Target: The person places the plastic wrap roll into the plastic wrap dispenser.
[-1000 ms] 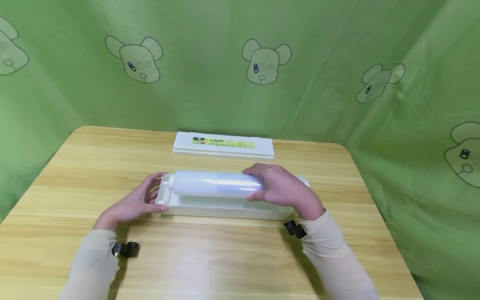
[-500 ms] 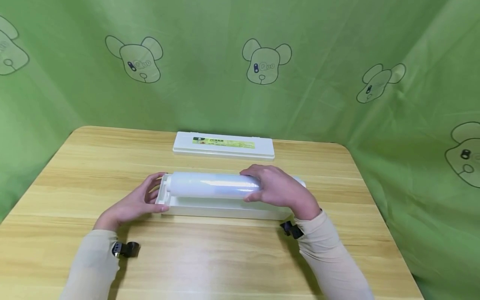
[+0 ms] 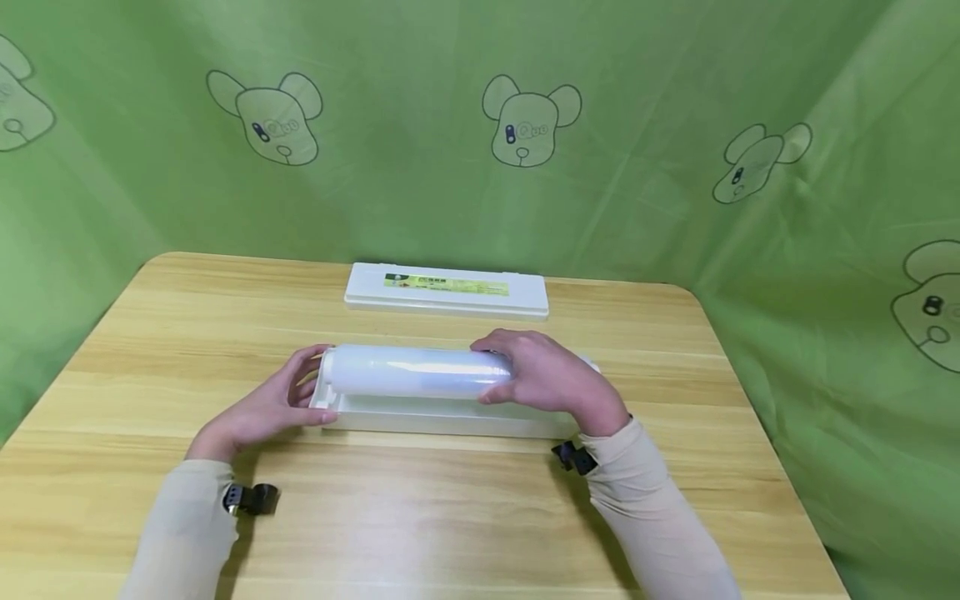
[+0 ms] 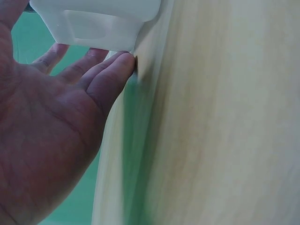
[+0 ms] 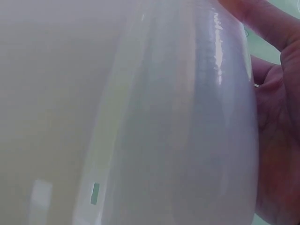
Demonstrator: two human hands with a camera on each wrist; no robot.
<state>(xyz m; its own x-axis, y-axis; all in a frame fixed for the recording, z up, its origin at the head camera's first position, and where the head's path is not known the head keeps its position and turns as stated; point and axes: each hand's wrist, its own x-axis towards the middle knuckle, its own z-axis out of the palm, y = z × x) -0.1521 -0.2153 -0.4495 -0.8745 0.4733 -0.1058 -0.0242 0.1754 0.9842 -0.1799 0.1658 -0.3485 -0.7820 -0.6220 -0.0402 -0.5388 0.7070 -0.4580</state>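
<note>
Blurred lid label [image 3: 446, 286], roll [image 3: 408, 372] in right grip [image 3: 551, 372]

Yellow-green label [image 3: 446, 285] on white lid [image 3: 527, 296], too small for you to read; blurred lettering [image 3: 533, 131] on green curtain [image 3: 405, 196], you make out Q.

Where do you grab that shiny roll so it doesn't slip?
Probably around its thick body, from above, thumb on the near side, fingers on the far side. The roll is round and runs lengthwise along the white box, its top not covered. The right hand holds it that way.
</note>
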